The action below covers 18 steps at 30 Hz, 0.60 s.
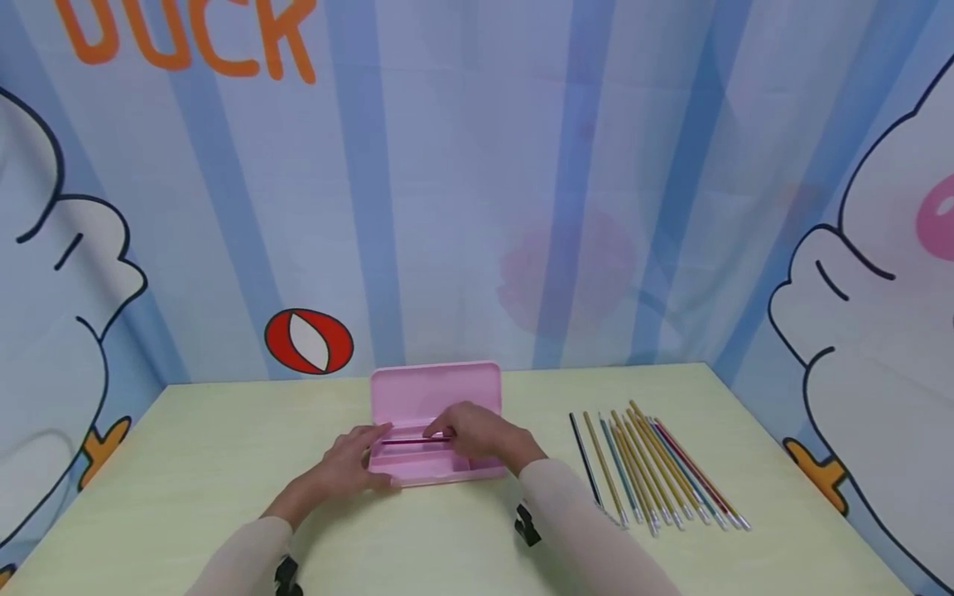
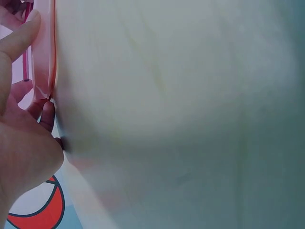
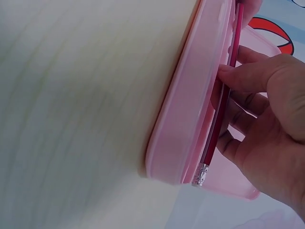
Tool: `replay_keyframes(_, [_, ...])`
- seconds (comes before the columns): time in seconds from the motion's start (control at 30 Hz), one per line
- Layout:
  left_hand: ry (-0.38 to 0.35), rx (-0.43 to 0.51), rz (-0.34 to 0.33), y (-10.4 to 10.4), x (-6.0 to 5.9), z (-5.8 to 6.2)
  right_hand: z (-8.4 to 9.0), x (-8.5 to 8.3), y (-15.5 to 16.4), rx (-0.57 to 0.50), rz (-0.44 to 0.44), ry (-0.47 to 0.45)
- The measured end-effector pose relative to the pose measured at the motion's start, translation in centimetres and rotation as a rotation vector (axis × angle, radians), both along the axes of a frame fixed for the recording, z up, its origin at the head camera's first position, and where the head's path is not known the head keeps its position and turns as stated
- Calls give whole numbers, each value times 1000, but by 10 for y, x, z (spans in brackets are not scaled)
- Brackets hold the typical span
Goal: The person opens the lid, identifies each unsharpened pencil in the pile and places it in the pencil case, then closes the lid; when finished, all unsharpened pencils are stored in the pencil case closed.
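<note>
Right grip (image 1: 480, 430): closed down to a pinch on 1 dark red pencil (image 3: 218, 124), thumb on the near side, fingers curled behind the shaft. Gap is only about as wide as the pencil

Pencil is at the pink case (image 1: 428, 468), lying lengthwise along it, over the tray. Silver ferrule and eraser end stick out past my fingers, by the case's right end. Can't tell if the shaft touches the tray floor or sits just above it

Left grip (image 1: 346, 459): part open, wrapped around the left end of the case. Thumb is on the front wall, index reaches to the far side, other fingers bend around the end corner. It's holding the case. The far end of the pencil runs up close to these fingers, can't tell if they touch

Case sits on the desk (image 1: 224, 463), lid (image 1: 436, 393) up and tilted back, compartments showing in the base

To my right, well apart from the case: a row of pencils (image 1: 667, 461) flat on the desk, mostly gold, some blue and red, a dark pencil (image 1: 585, 458) at the left edge. Eraser ends face me
</note>
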<state>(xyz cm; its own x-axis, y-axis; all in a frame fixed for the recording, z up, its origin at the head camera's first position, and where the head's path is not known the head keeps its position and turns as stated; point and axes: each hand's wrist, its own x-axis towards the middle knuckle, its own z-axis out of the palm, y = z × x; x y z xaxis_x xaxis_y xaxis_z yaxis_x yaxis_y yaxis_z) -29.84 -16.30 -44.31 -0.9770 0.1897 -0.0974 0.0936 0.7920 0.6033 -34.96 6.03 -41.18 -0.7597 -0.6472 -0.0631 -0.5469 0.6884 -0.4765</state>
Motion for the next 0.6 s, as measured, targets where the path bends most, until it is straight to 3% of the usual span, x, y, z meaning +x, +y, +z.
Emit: replay_keyframes(0.6, [-5, 3, -1, 0, -2, -1, -4, -1, -5, 65, -35, 22])
